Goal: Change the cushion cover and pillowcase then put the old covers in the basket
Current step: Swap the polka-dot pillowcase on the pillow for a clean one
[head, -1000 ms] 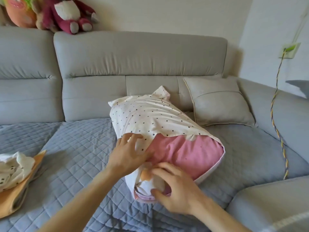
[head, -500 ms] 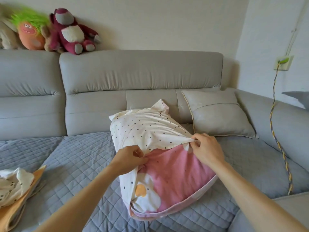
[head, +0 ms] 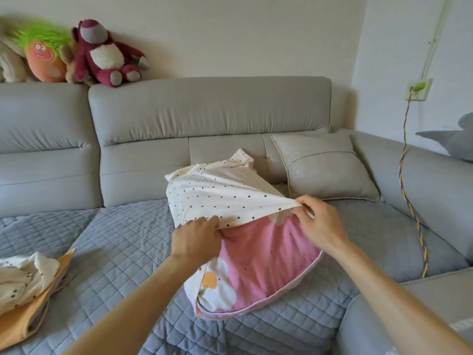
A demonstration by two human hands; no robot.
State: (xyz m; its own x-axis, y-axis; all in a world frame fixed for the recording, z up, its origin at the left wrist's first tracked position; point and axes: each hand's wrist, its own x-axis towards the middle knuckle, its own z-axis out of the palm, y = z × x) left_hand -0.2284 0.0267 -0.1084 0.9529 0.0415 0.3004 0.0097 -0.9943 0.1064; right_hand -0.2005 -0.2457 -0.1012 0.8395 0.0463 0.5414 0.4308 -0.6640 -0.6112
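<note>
Gripping the open hem of the cream dotted pillowcase (head: pixel 217 196), the left grip (head: pixel 197 239) has its fingers curled into the cloth at the left side of the opening. The right grip (head: pixel 320 226) pinches the same hem at the right side, so the edge runs taut between the two. The pillowcase covers the far part of the pink pillow (head: pixel 266 265), whose near part, printed with white and orange flowers, lies bare. The pillow rests on the quilted grey seat (head: pixel 115 239) of the sofa, roughly in the middle, with its far end raised toward the backrest (head: pixel 204 111). Just beside it to the right, a grey cushion (head: pixel 325 172) leans against the backrest in the sofa's corner. At the left edge of the seat, well apart from the pillow, crumpled dotted cloth (head: pixel 23 278) lies on top of an orange cloth (head: pixel 25 319). On top of the backrest at the far left sit a dark red plush bear (head: pixel 105 52) and a green-haired plush toy (head: pixel 43 57). A twisted cable (head: pixel 409 201) hangs from a wall socket (head: pixel 417 88) down over the sofa's right arm.
</note>
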